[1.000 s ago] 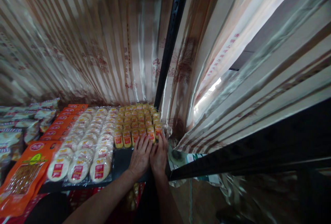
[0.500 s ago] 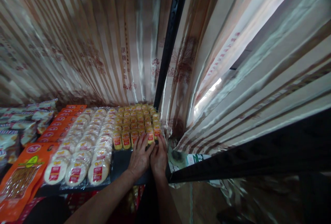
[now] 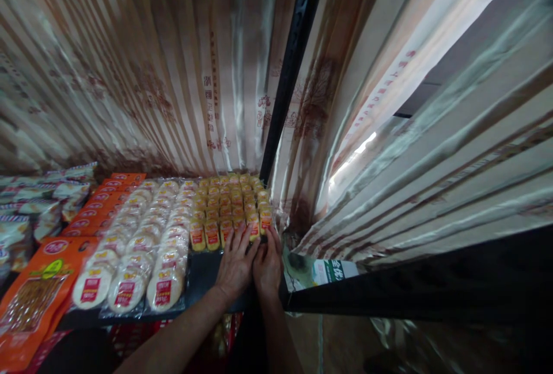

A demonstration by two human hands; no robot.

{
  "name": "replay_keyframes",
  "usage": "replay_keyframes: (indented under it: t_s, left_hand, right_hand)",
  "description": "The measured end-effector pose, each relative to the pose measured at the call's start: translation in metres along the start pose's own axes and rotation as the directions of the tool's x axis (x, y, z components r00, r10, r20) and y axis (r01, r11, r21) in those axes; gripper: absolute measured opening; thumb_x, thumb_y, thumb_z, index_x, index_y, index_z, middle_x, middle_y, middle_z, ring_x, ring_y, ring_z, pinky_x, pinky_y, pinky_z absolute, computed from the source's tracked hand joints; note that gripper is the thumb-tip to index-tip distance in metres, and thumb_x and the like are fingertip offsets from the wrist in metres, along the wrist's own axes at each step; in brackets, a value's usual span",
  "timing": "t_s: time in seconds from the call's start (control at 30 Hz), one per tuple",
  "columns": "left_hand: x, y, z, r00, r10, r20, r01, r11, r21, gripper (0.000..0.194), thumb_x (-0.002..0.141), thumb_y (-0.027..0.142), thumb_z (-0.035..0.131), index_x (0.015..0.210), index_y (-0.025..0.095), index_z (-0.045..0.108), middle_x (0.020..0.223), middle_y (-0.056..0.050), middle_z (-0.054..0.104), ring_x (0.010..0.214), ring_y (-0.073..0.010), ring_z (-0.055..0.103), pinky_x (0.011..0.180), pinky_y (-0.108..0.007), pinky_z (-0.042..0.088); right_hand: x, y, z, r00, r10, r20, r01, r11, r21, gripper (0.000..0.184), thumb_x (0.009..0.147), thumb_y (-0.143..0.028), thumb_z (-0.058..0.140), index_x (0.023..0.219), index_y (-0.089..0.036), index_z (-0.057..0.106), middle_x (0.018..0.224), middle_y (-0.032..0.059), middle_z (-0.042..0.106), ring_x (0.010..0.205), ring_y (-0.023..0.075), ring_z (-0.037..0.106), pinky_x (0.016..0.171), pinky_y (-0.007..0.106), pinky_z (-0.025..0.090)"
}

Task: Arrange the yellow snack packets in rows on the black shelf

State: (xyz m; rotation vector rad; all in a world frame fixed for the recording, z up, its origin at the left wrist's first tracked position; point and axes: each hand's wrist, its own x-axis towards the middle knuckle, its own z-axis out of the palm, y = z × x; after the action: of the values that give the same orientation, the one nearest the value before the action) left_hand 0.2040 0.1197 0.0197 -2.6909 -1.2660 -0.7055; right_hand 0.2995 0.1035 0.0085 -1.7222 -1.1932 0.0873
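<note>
My left hand (image 3: 237,261) lies with its fingers stretched out and slightly spread against the front row of small yellow packaged cakes (image 3: 212,234). Beside it, my right hand (image 3: 266,264) reaches up to the right end of that same row, its fingers extended onto the last packs by the shelf corner. The cakes stand in tight rows, each with a red label. My fingers partly cover the front packs, and the thumbs meet low between the hands. Neither hand is lifting a pack.
Left of the cakes lie rows of round white packaged biscuits (image 3: 164,290), orange snack bags (image 3: 47,282) and other plastic packs (image 3: 43,212). A black metal post (image 3: 287,80) rises at the back corner. Printed curtains (image 3: 173,74) hang behind. A dark shelf bar (image 3: 389,282) runs to the right.
The view has shifted slightly, so the post and curtains sit a little further right. Both hands stay against the front of the yellow cakes, with hardly any movement.
</note>
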Motion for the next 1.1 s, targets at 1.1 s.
replay_keyframes:
  t_s: [1.1]
  left_hand:
    - [-0.019,0.020,-0.015,0.998,0.042,-0.041,-0.050,0.973,-0.226,0.042,0.083,0.014,0.041,0.125,0.012,0.046,0.133,-0.013,0.047,0.133,-0.0254,0.026,0.101,-0.050,0.037]
  right_hand:
    - [-0.006,0.003,-0.012,1.000,0.012,0.019,-0.014,0.994,0.107,0.036,0.084,-0.022,0.032,0.104,-0.011,0.059,0.124,0.0160,0.051,0.114,0.0207,0.048,0.097,0.042,0.039]
